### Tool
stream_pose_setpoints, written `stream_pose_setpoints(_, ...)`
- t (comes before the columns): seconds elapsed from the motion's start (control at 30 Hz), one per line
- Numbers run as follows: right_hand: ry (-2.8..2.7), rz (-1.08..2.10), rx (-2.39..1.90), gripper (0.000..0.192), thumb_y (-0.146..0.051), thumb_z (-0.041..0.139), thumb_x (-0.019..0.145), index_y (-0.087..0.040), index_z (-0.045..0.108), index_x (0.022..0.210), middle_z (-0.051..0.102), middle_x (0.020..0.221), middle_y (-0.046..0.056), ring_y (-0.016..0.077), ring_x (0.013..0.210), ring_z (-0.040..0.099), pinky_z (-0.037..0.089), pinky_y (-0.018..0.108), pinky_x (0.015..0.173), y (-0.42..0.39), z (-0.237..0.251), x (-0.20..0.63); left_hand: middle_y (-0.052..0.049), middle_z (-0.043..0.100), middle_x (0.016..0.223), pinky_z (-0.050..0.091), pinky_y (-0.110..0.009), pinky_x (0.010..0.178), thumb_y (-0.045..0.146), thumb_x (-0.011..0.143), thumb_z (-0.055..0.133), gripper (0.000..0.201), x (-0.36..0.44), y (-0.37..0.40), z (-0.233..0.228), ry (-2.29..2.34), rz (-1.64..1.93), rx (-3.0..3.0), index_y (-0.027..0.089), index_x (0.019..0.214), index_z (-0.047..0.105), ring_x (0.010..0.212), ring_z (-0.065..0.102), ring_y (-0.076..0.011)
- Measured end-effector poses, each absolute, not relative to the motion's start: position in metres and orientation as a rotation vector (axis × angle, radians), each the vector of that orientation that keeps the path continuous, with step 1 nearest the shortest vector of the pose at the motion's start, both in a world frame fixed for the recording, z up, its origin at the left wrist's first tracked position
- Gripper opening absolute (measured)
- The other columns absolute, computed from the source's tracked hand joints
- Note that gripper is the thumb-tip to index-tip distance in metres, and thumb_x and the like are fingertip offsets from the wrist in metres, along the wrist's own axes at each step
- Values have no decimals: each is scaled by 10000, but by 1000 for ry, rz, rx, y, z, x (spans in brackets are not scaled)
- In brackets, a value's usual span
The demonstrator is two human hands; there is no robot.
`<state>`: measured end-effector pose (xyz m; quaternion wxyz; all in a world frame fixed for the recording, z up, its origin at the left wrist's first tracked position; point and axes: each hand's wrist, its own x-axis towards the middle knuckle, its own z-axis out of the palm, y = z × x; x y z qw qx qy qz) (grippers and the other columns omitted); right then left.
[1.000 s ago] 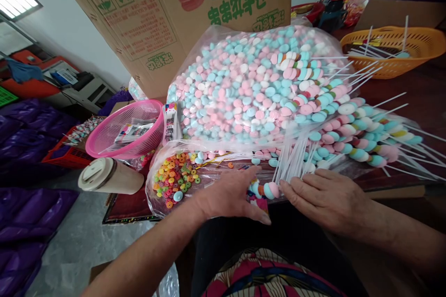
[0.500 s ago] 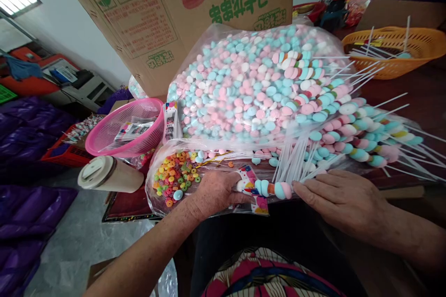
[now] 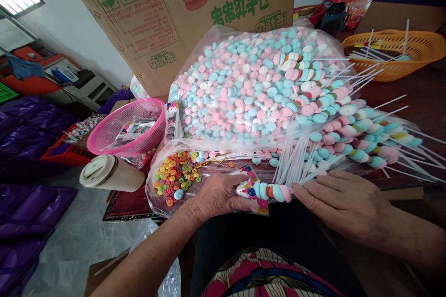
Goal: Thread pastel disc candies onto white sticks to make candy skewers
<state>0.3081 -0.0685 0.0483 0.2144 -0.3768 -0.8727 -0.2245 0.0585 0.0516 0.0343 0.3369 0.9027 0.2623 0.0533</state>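
My left hand is closed on a printed candy wrapper, thumb above and fingers below. One end of a candy skewer sits in the wrapper's mouth. Blue, pink and reddish-brown pieces show on the part outside. At its pink end my right hand is closed, fingers extended together, apparently on the stick, which the fingers hide. Just beyond the hands lie a bundle of white sticks and a heap of finished candy skewers. Colourful ring candies lie in clear plastic left of my left hand.
Behind the hands bulges a large clear bag of pastel candies, with a cardboard box behind it. A pink basket with wrappers and a lidded cup stand left. An orange basket with sticks stands back right.
The hands and the skewer hold nearly the same place. My left fingers have shifted slightly on the wrapper. The whole view has moved very slightly.
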Motion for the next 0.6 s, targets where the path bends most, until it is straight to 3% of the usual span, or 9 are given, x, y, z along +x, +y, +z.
stream_pose_setpoints(0.07, -2435, -630, -1033, 192, -46, 410, 885, -88, 566, 988, 647, 732, 42, 151, 641, 579, 414, 337, 627, -68, 50, 306, -23, 639, 912, 407, -236, 715, 536, 689, 686, 567, 64, 51, 47, 595, 39, 2275, 182, 1121, 588, 798, 568, -169)
stream_pose_setpoints(0.23, -2434, -663, -1029, 206, -45, 414, 877, -82, 559, 1018, 646, 757, 49, 161, 649, 572, 387, 341, 605, -69, 52, 306, 23, 627, 843, 416, -205, 710, 400, 816, 594, 253, 73, 51, 60, 524, -136, 2074, 179, 936, 619, 771, 557, -129)
stream_pose_setpoints(0.5, -2442, -572, -1024, 208, -39, 390, 880, -99, 559, 985, 643, 723, 39, 142, 620, 564, 395, 324, 612, -68, 51, 307, -2, 591, 629, 366, -231, 605, 612, 736, 584, 459, 67, 45, 43, 934, -221, 2353, 161, 714, 663, 633, 540, -153)
stream_pose_setpoints(0.6, -2454, -547, -1006, 200, -37, 396, 881, -85, 559, 986, 642, 715, 41, 150, 630, 570, 402, 335, 634, -66, 50, 306, -2, 643, 802, 397, -228, 676, 577, 706, 644, 472, 64, 44, 50, 725, -140, 2259, 184, 967, 660, 753, 574, -169)
